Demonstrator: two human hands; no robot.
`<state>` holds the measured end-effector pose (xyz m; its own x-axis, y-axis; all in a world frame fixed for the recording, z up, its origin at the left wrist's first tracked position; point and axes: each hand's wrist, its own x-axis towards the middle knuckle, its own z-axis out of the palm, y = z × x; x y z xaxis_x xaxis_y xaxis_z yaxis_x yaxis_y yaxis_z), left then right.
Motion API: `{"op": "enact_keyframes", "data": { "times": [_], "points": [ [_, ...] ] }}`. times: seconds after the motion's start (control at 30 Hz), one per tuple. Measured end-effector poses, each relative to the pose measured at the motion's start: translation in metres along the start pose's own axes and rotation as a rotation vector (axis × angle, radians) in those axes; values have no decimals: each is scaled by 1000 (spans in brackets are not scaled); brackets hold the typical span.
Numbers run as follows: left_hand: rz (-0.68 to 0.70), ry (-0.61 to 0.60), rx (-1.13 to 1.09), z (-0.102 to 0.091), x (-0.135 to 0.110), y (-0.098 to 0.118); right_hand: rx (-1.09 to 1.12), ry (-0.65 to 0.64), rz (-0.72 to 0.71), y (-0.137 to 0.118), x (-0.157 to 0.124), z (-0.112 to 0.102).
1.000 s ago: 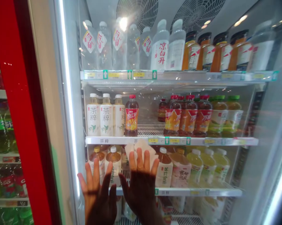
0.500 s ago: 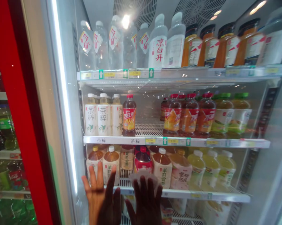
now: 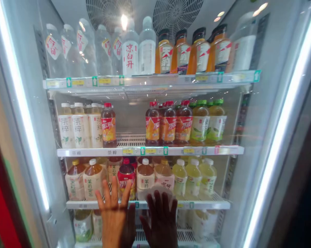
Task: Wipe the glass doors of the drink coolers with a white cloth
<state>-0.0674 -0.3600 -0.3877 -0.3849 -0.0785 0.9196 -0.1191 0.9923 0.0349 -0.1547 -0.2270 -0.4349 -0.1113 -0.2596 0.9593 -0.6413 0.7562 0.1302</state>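
Here, your left hand is raised flat with its fingers spread, in front of the red-capped bottle on the lower shelf. Just beside it, your right hand has its fingers slightly parted over a pale wipe, which shows around the fingertips, in front of a pink-labelled bottle.

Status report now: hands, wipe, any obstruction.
Left hand spread open. Right hand open over pale wipe. Red-capped bottle behind left hand; nothing visibly blocking either.
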Motion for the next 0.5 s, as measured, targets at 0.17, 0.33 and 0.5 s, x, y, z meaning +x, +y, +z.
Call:
{"op": "enact_keyframes", "data": {
  "times": [0.17,0.33,0.5],
  "points": [
    [30,-25,-27,20,1,54,-41,-11,131,62,9,-18],
    [39,-21,-87,42,-8,102,-87,-12,97,112,-62,-20],
    [107,-14,-182,66,-26,142,-91,-18,169,176,-64,-36]
  ]
}}
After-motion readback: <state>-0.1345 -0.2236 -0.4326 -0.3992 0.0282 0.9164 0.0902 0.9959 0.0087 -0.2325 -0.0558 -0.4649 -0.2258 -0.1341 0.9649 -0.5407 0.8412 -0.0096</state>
